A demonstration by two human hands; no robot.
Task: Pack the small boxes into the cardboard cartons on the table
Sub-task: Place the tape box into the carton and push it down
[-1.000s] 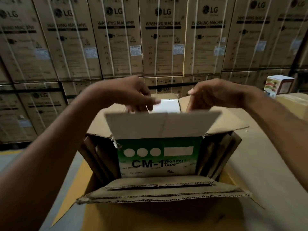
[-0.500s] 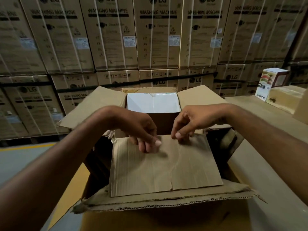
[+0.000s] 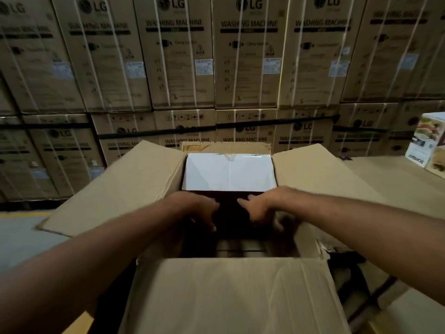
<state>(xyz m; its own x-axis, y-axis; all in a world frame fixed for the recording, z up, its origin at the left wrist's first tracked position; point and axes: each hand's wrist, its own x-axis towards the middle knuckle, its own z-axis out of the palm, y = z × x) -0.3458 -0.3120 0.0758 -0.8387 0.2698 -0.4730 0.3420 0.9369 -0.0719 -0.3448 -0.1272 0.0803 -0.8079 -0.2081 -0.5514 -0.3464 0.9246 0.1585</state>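
Note:
A large open cardboard carton (image 3: 228, 297) stands in front of me with all its flaps spread outward. A white-topped small box (image 3: 228, 172) sits inside it against the far wall. My left hand (image 3: 199, 210) and my right hand (image 3: 260, 208) both reach down into the dark near half of the carton, fingers pointing downward. A dim box top (image 3: 238, 249) lies deep under them. The hands are blurred and shadowed, so I cannot tell whether they grip anything.
A small printed box (image 3: 426, 141) stands at the far right on the cardboard-covered table (image 3: 397, 179). A wall of stacked LG washing machine cartons (image 3: 248, 56) fills the background. Grey floor with a yellow line (image 3: 19, 237) lies to the left.
The green and white tape box had its top flap folded shut under both hands, then dropped out of sight into the carton. Both hands have followed it down.

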